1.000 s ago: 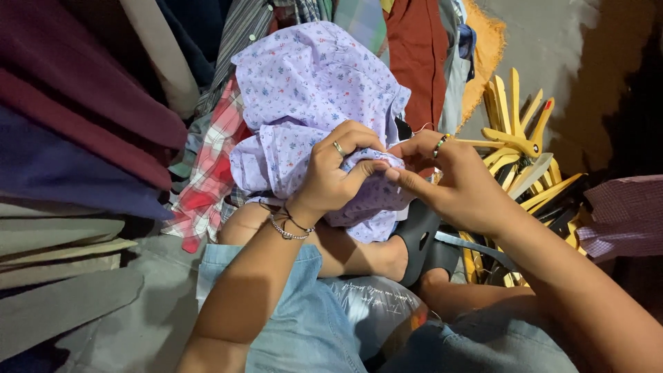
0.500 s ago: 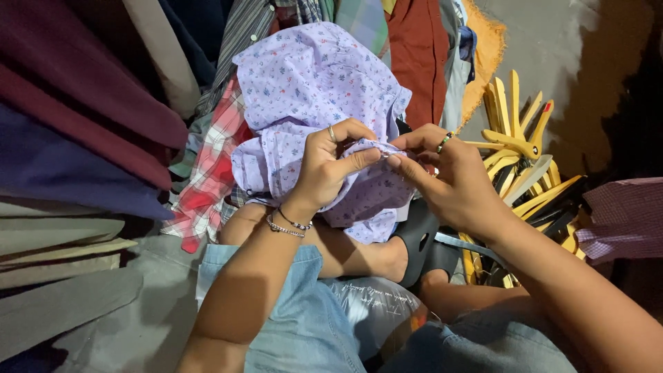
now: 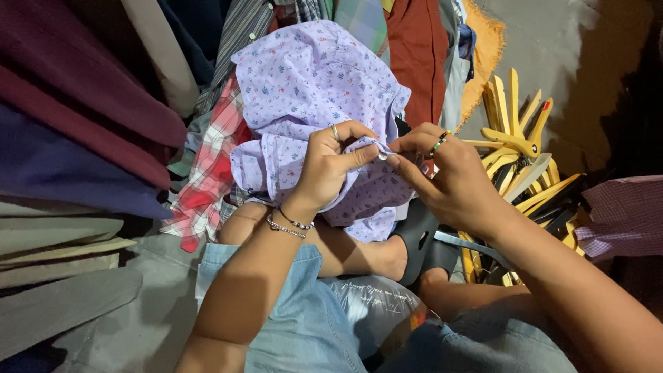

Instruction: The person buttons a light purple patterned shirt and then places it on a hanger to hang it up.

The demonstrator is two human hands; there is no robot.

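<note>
one lilac cotton shirt with a small blue flower print (image 3: 311,83) lies bunched on the person's bare knees, in the middle of the view, and both hands work on one edge of it. the left hand (image 3: 328,173) comes from 6 o'clock; its thumb and forefinger are pressed together on a fold of the lilac shirt, the other fingers curled behind the cloth. this hand wears one thin ring, and two thin bracelets (image 3: 289,224) sit at its wrist. the right hand (image 3: 452,183) comes from 4 o'clock and its fingertips pinch the same fold, just beside the left thumb; one beaded ring (image 3: 438,145) is on it. whether something small is held between the fingertips, i cannot tell. at 9 o'clock from the shirt lies one red and white checked shirt (image 3: 207,173), touching it. at 12 o'clock hangs one rust red garment (image 3: 418,55). at 3 o'clock there is a heap of yellow wooden hangers (image 3: 518,145), too tangled to count. at the left edge many folded cloths are stacked, dark red, blue and grey (image 3: 62,138). one black sandal (image 3: 418,238) is on the foot, under the right hand. the person wears light blue denim shorts (image 3: 304,318).
</note>
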